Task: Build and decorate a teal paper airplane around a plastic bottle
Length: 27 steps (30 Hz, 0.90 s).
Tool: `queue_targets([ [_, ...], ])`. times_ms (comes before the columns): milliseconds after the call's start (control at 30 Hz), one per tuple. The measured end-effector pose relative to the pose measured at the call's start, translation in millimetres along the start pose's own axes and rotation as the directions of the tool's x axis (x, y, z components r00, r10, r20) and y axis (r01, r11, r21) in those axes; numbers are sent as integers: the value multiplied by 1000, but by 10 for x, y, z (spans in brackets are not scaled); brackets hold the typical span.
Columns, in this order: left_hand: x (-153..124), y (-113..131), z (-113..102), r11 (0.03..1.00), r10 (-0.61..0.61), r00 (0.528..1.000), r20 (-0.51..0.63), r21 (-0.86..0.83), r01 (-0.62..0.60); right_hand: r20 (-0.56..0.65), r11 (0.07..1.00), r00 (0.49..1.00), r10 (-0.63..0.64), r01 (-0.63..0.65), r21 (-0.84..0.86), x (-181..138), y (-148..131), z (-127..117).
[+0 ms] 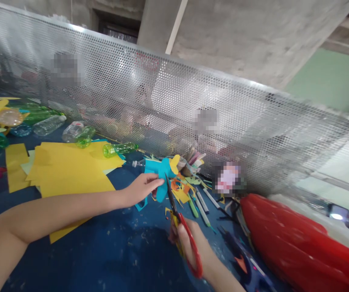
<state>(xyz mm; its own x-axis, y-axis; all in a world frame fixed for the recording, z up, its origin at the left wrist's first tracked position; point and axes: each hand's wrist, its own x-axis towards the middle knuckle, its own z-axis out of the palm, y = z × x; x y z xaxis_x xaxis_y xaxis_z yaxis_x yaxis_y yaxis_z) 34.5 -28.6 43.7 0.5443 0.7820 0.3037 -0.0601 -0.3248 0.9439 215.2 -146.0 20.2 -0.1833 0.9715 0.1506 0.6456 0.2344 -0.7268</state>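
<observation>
A: Left side?
B: Left arm (55, 215) is bare, in from lower left, stretched forward, forearm near level. Left hand (141, 188) has its fingers together, pinched against the thumb, tips pointing right.
A: Right?
B: Right hand (189, 239) sits low centre, nearer the body, fingers curled tight in a grip. Right wrist (220, 271) runs off the bottom edge, little forearm showing. Hands near, not touching.

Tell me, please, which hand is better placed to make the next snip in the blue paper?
Right, probably: the right hand grips the scissors, blades pointing at the blue paper that the left hand pinches.
</observation>
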Motion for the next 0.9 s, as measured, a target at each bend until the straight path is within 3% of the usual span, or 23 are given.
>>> queue_targets([
  [333, -98, 120, 96, 995, -81, 985, 151, -40, 88, 49, 956, 998, 48, -60, 286, -18, -119, 56],
  [600, -106, 115, 91, 997, -38, 974, 222, -52, 51, 32, 966, 998, 46, -53, 252, -31, -112, 46],
  [900, -99, 91, 87, 996, -42, 976, 212, -66, 57, 7, 969, 1000, 19, -21, 247, -8, -79, 63],
])
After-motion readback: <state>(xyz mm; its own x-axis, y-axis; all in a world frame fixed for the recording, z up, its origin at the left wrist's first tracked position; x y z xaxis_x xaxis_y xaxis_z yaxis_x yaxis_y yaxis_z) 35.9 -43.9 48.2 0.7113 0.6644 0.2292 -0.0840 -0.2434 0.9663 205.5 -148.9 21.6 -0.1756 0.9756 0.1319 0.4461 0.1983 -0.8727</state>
